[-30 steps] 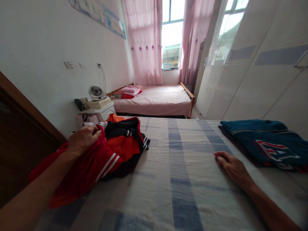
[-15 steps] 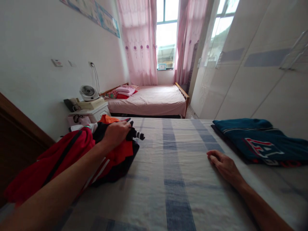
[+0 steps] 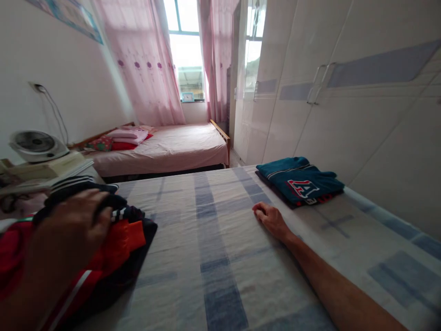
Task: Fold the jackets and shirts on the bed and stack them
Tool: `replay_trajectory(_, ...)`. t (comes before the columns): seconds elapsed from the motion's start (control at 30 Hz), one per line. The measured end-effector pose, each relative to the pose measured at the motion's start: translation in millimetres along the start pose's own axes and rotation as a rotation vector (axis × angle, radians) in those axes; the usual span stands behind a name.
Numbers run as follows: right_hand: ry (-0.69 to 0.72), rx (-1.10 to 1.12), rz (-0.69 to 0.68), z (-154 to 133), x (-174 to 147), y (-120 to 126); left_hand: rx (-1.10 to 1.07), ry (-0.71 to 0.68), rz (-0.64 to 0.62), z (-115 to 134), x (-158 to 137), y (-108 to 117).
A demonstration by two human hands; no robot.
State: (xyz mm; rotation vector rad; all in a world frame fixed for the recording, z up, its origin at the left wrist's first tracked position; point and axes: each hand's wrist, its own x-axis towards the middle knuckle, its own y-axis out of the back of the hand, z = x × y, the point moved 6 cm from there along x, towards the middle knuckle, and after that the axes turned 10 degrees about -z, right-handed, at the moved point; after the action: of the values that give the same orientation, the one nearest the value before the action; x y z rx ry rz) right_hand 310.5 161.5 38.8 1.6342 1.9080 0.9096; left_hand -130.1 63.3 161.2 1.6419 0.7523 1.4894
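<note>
My left hand (image 3: 77, 220), a little blurred, is over the clothes heap at the left. Its fingers are closed on a dark garment with white stripes (image 3: 74, 182), bunched on top. Below lie an orange piece of clothing (image 3: 132, 236) and a red garment with a white stripe (image 3: 77, 287); dark cloth shows under them. My right hand (image 3: 272, 221) rests on the checked bedsheet (image 3: 175, 257), fingers curled together with nothing in them. Just beyond it lies a folded teal garment (image 3: 299, 179) bearing a large letter A, on top of darker cloth.
A second bed with a pink sheet (image 3: 172, 147) stands by the window, folded pink bedding (image 3: 129, 134) at its left. A small fan (image 3: 37, 145) sits on a cabinet at the far left. White wardrobes (image 3: 320, 133) line the right side.
My view has turned right, so the heap sits further left and more of the wardrobe shows. My left hand has drawn the dark striped garment up and back. My right hand still rests on the sheet.
</note>
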Motion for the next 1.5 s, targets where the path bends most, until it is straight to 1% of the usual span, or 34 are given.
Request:
replay_trajectory(0.07, -0.01, -0.004, -0.02, -2, 1, 2, 0.057, -0.123, -0.075, 56, -9, -28)
replay_trajectory(0.1, -0.016, -0.009, -0.031, -4, 3, 5, 0.05, -0.191, -0.097, 78, -17, -43)
replay_trajectory(0.13, -0.022, -0.019, -0.037, -5, 6, 12, 0.03, -0.243, -0.112, 94, -25, -58)
replay_trajectory(0.17, -0.027, -0.038, -0.029, -5, 10, 23, 0.018, -0.256, -0.126, 103, -32, -72)
replay_trajectory(0.2, -0.034, -0.066, -0.003, -5, 15, 37, 0.001, -0.257, -0.13, 106, -40, -83)
replay_trajectory(0.27, -0.057, -0.152, 0.098, 2, 27, 75, -0.03, -0.23, -0.129, 101, -52, -100)
replay_trajectory(0.37, -0.153, -0.308, 0.265, 26, 47, 133, -0.092, -0.185, -0.14, 86, -62, -112)
replay_trajectory(0.4, -0.198, -0.35, 0.287, 38, 54, 147, -0.109, -0.171, -0.147, 83, -63, -113)
replay_trajectory(0.47, -0.286, -0.412, 0.278, 63, 67, 162, -0.128, -0.149, -0.154, 81, -63, -114)
replay_trajectory(0.57, -0.374, -0.476, 0.212, 91, 81, 160, -0.141, -0.139, -0.154, 83, -60, -116)
replay_trajectory(0.63, -0.405, -0.512, 0.186, 100, 85, 154, -0.151, -0.125, -0.16, 83, -60, -118)
replay_trajectory(0.77, -0.455, -0.569, 0.171, 101, 85, 145, -0.168, -0.113, -0.168, 81, -60, -119)
replay_trajectory(0.93, -0.52, -0.622, 0.198, 93, 85, 143, -0.167, -0.119, -0.176, 83, -59, -116)
replay_trajectory(1.0, -0.506, -0.64, 0.18, 90, 88, 142, -0.163, -0.116, -0.181, 83, -59, -115)
replay_trajectory(1.1, -0.437, -0.68, 0.137, 85, 93, 139, -0.165, -0.113, -0.184, 83, -59, -117)
replay_trajectory(1.17, -0.393, -0.716, 0.135, 82, 92, 136, -0.173, -0.109, -0.187, 82, -59, -118)
replay_trajectory(1.37, -0.297, -0.809, 0.25, 72, 83, 128, -0.188, -0.079, -0.2, 82, -59, -119)
replay_trajectory(1.5, -0.277, -0.819, 0.276, 71, 82, 126, -0.201, -0.073, -0.212, 82, -60, -118)
